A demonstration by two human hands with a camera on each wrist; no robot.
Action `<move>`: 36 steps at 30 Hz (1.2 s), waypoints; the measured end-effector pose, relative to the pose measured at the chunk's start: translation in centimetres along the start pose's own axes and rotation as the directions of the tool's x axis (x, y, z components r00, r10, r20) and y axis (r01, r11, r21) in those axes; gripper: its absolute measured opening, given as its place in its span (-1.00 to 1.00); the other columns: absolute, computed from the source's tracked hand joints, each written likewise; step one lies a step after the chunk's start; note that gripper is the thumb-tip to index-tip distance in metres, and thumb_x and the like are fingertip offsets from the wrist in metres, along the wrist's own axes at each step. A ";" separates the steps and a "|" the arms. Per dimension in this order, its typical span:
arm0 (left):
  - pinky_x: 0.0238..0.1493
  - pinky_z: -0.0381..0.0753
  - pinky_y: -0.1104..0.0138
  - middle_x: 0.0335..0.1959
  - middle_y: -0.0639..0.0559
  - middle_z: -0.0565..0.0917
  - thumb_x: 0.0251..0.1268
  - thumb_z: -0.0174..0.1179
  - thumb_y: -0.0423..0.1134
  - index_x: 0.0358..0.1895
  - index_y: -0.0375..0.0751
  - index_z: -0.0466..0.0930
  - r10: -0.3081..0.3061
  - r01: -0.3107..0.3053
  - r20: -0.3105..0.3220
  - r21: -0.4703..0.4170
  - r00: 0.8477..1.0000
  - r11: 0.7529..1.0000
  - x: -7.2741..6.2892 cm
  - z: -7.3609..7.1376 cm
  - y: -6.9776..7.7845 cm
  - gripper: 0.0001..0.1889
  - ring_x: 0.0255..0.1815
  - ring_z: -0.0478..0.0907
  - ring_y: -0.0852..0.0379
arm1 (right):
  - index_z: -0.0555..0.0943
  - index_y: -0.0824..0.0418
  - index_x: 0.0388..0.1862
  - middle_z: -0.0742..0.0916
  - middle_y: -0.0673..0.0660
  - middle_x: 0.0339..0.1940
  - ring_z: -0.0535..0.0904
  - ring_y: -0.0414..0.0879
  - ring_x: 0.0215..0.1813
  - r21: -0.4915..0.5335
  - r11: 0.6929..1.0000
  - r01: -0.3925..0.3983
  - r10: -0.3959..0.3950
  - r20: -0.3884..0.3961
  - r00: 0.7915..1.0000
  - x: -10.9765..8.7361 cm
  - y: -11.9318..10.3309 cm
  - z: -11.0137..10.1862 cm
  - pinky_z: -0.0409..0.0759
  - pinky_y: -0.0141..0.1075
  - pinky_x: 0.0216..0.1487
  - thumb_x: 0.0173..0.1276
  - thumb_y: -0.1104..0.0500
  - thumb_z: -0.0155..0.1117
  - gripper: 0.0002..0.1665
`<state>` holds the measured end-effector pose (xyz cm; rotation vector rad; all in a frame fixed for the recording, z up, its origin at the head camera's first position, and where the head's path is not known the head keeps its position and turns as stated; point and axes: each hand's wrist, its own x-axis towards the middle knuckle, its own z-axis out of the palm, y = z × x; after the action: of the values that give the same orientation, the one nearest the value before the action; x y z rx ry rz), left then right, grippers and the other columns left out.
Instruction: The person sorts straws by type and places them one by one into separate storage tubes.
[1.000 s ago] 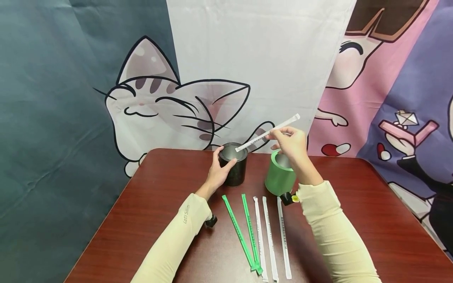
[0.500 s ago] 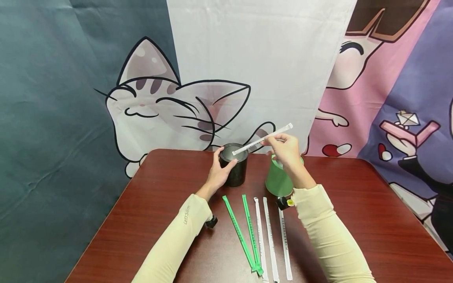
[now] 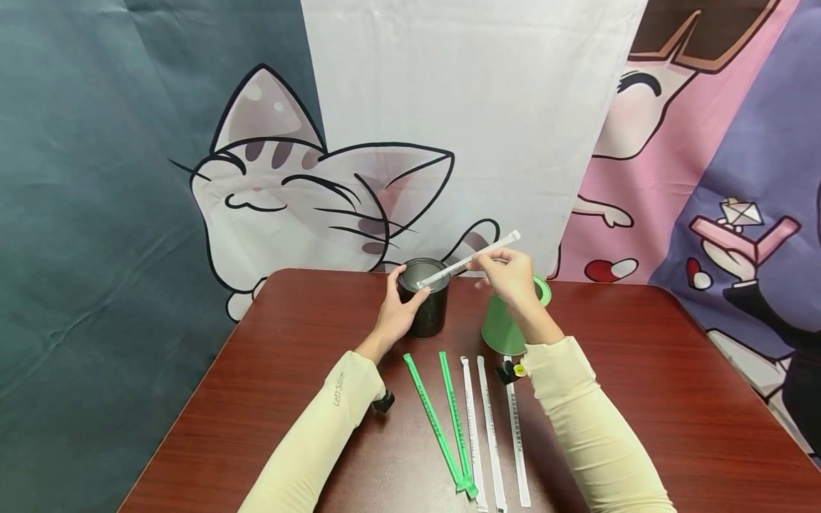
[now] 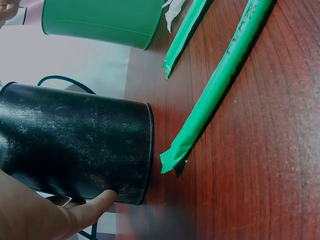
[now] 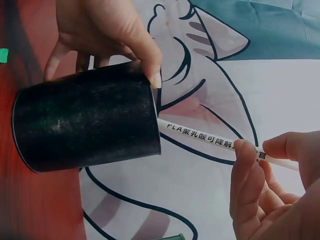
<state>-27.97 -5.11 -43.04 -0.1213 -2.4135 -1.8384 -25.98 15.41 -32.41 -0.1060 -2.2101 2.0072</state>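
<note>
My left hand holds the black can by its left side, with the thumb at the rim. The can stands upright on the table. My right hand pinches a white paper-wrapped straw, which slants down to the left. In the right wrist view the straw's lower end passes into the mouth of the black can, and its tip is hidden there. Dark printed characters run along the wrapper. Behind my right wrist stands a green can, partly covered by the hand.
Two green wrapped straws lie on the brown table in front of the cans. Beside them on the right lie three white wrapped straws. A cartoon-printed cloth hangs behind the table's far edge.
My right hand has moved left and down with the white straw, bringing its lower end into the black can's mouth. More of the green can's rim now shows on the right. The left hand stays put.
</note>
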 end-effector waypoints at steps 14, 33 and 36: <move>0.28 0.28 -0.08 0.44 -0.05 0.34 0.31 0.23 0.18 0.45 0.47 0.07 -0.008 0.008 0.022 -0.017 1.000 1.000 -0.1 -0.1 0.0 -0.29 0.36 0.36 -0.12 | 0.66 0.33 -0.17 0.81 0.12 -0.38 0.63 -0.10 -0.63 -0.012 1.000 -0.018 0.018 0.017 1.000 0.0 1.1 0.6 0.48 -0.43 -0.63 0.32 0.22 0.22 -0.79; 0.31 0.24 -0.08 0.46 0.01 0.31 0.33 0.21 0.18 0.48 0.39 0.05 0.006 -0.006 0.029 -0.016 1.000 1.000 0.0 -0.1 0.0 -0.27 0.37 0.34 -0.09 | 0.68 0.27 -0.24 0.81 0.18 -0.33 0.66 -0.05 -0.60 -0.053 0.999 -0.010 0.012 0.044 0.999 0.3 1.9 1.5 0.49 -0.36 -0.61 0.29 0.20 0.26 -0.84; 0.30 0.25 -0.08 0.46 0.01 0.31 0.32 0.21 0.19 0.47 0.44 0.04 -0.007 0.007 0.031 -0.013 0.999 1.000 0.0 -0.1 -0.1 -0.27 0.37 0.34 -0.10 | 0.68 0.30 -0.23 0.81 0.07 -0.42 0.64 -0.11 -0.63 -0.050 0.999 -0.010 0.012 0.048 0.999 0.4 2.3 1.6 0.47 -0.40 -0.63 0.29 0.20 0.26 -0.82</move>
<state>-27.98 -5.21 -43.13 -0.1433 -2.4252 -1.8699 -26.72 14.14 -34.78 -0.0770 -2.2940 1.9816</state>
